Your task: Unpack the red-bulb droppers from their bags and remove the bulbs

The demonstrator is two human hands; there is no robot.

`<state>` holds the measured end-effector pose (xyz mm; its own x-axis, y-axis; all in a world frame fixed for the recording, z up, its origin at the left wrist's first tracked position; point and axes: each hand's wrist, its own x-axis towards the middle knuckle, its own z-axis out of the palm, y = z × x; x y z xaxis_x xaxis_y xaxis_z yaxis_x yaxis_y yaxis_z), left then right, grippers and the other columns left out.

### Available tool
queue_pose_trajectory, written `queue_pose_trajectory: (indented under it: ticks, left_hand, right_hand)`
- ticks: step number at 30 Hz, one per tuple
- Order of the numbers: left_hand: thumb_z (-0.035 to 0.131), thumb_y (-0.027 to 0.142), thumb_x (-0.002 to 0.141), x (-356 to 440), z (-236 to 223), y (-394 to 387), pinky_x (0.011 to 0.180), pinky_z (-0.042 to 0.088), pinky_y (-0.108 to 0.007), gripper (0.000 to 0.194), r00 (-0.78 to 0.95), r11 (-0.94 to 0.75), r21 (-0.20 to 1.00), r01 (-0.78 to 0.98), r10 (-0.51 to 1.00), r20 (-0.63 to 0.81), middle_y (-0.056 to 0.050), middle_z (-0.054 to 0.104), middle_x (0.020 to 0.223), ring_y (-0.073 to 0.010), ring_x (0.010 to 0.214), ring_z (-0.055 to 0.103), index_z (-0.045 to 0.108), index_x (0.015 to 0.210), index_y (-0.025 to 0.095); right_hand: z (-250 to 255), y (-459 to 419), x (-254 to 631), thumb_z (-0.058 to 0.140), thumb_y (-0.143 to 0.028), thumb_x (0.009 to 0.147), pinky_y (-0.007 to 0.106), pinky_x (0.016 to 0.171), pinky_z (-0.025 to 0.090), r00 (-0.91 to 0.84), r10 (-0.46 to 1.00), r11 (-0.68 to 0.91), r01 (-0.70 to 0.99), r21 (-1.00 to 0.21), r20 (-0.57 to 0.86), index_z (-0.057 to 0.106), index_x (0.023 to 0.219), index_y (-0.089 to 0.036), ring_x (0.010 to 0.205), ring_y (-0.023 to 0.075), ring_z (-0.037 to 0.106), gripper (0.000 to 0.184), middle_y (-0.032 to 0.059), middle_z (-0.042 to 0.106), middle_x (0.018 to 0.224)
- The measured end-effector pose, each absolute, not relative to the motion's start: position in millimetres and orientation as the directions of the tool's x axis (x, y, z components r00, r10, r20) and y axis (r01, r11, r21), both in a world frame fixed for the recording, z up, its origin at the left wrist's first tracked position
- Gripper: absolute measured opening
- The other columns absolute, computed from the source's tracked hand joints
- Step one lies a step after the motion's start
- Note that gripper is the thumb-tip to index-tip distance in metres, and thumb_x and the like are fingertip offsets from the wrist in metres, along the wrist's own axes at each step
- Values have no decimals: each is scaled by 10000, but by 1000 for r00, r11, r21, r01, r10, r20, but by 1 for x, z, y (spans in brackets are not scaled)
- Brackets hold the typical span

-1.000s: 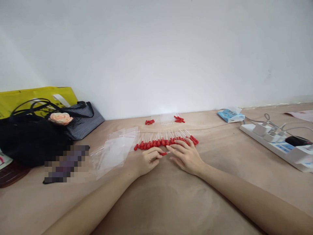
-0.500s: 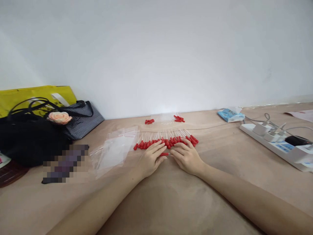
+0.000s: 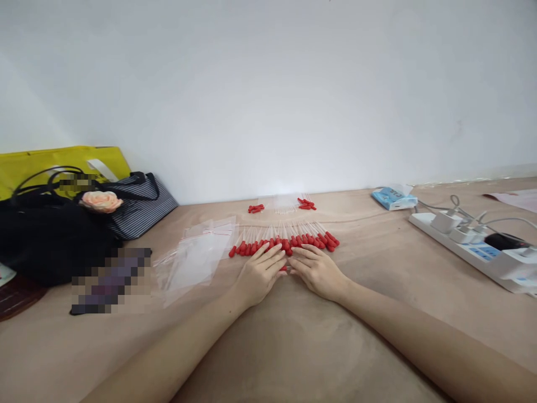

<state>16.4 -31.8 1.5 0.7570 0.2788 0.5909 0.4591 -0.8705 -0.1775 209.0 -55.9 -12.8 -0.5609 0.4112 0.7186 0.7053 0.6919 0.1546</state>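
Note:
Between my two hands lies a dropper, its red rubber bulb (image 3: 283, 268) mostly covered by fingers. My left hand (image 3: 260, 274) pinches the bulb end. My right hand (image 3: 316, 272) is closed on the clear tube side, and most of that tube is hidden behind its fingers. Just beyond the fingertips, a fanned row of droppers with red bulbs (image 3: 323, 240) lies on the table, bulbs toward me and clear thin tubes pointing away.
Clear zip bags (image 3: 195, 257) lie to the left. Farther back are two small piles of red bulbs (image 3: 255, 209) and several thin clear tubes (image 3: 285, 206). Bags (image 3: 142, 207) stand at left; a tissue pack (image 3: 394, 197) and a power strip (image 3: 457, 246) with chargers at right.
My hands have drawn slightly closer together around the dropper, and less of its red bulb shows. The right fingers have shifted a little left and down. The row of droppers looks unchanged.

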Motion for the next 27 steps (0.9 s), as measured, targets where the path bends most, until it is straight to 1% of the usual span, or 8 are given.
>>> queue_pose_trajectory:
  ticks: [6, 10, 16, 20, 22, 23, 25, 27]
  left_hand:
    - [406, 220, 873, 14, 3, -33, 970, 369, -446, 224, 762, -893, -114, 434, 297, 576, -63, 634, 1064, -183, 1071, 535, 614, 926, 156]
    - [395, 222, 876, 12, 3, -34, 974, 356, -454, 244, 757, -893, -82, 442, 322, 568, -77, 642, 1044, -180, 1034, 561, 627, 851, 153]
    - [384, 206, 878, 12, 3, -35, 967, 359, -451, 252, 750, -894, -69, 443, 328, 574, -78, 645, 1036, -176, 1017, 572, 628, 840, 159]
    - [373, 183, 877, 7, 1, -33, 943, 385, -447, 248, 728, -886, -62, 459, 335, 598, -78, 657, 1006, -178, 989, 586, 619, 879, 153]
    - [392, 187, 869, 4, 0, -32, 903, 419, -438, 228, 702, -872, -44, 488, 362, 614, -78, 660, 986, -188, 971, 590, 618, 878, 153]
    - [407, 197, 864, 2, 0, -32, 871, 443, -423, 216, 687, -864, -25, 503, 382, 618, -77, 660, 973, -191, 953, 592, 619, 871, 155]
    - [427, 225, 857, 0, 0, -33, 779, 487, -366, 205, 646, -846, 30, 533, 430, 630, -72, 648, 918, -180, 878, 591, 621, 871, 162]
    - [421, 238, 855, 0, 1, -35, 671, 500, -301, 217, 593, -819, 95, 566, 485, 643, -64, 598, 833, -153, 763, 565, 617, 911, 164]
  right_hand:
    - [-14, -59, 212, 404, -186, 874, 372, 927, 367, -567, 421, 701, 699, 143, 708, 607, 842, -148, 999, 166, 562, 209, 74, 677, 887]
    - [-15, -60, 212, 397, -186, 876, 377, 960, 348, -558, 433, 701, 702, 125, 708, 600, 818, -157, 990, 160, 570, 212, 73, 679, 866]
    - [-17, -59, 212, 403, -179, 870, 381, 965, 344, -554, 437, 699, 705, 120, 709, 598, 820, -151, 1014, 164, 556, 203, 84, 673, 882]
    - [-16, -60, 216, 381, -180, 878, 370, 959, 344, -541, 441, 691, 714, 115, 716, 604, 822, -146, 995, 162, 562, 233, 87, 668, 891]
    - [-15, -61, 219, 373, -194, 883, 355, 922, 371, -521, 467, 667, 738, 102, 714, 611, 850, -153, 953, 162, 574, 244, 79, 668, 875]
    - [-15, -61, 220, 378, -209, 883, 343, 876, 397, -512, 484, 649, 754, 101, 710, 613, 880, -157, 904, 162, 586, 241, 73, 668, 850]
    - [-14, -63, 221, 402, -248, 876, 308, 741, 436, -497, 520, 604, 789, 113, 695, 609, 965, -169, 768, 159, 591, 238, 58, 659, 768]
    - [-14, -65, 222, 416, -274, 869, 266, 599, 424, -472, 559, 556, 823, 115, 682, 592, 1040, -179, 656, 146, 562, 263, 49, 630, 716]
